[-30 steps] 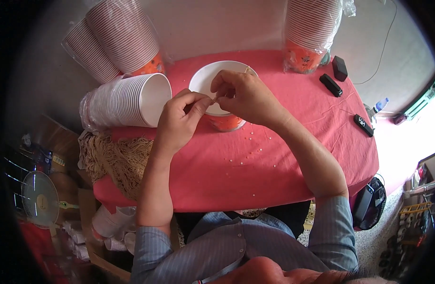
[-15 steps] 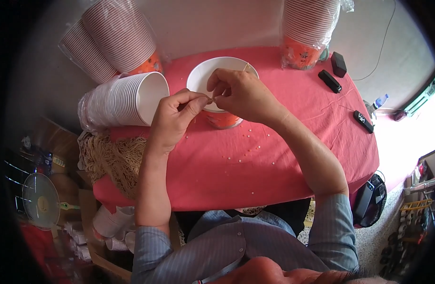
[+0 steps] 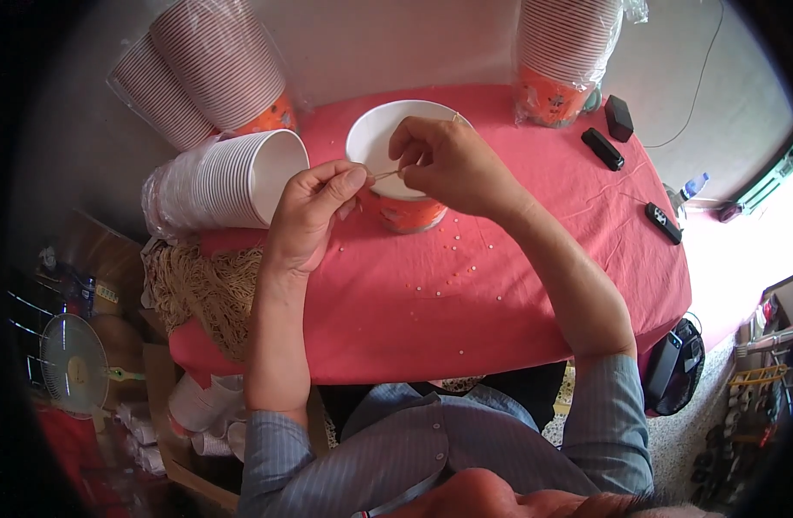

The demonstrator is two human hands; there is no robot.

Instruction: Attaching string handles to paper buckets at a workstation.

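Note:
A short length of thin tan string [image 3: 384,175] runs between my two hands, above the front rim of a paper bucket. My left hand [image 3: 314,211] pinches one end of it between thumb and forefinger. The fingertips of my right hand [image 3: 457,168] close on the other end, though the hand partly hides them. The bucket [image 3: 405,216] stands upright, white inside and orange outside. My right hand covers part of its opening. Left of my left forearm, a tangled heap of tan string [image 3: 207,289] hangs over the table's edge.
A stack of white paper buckets [image 3: 211,186] lies on its side at left. Wrapped stacks [image 3: 220,65] and another stack [image 3: 569,56] stand behind. Small pale bits [image 3: 454,249] dot the red tablecloth [image 3: 396,337]. Black devices [image 3: 602,148] sit at right; an open carton [image 3: 181,449] is below left.
My hands have drawn slightly apart, and the string between them now shows stretched out. The bucket has shifted a little to the right and away.

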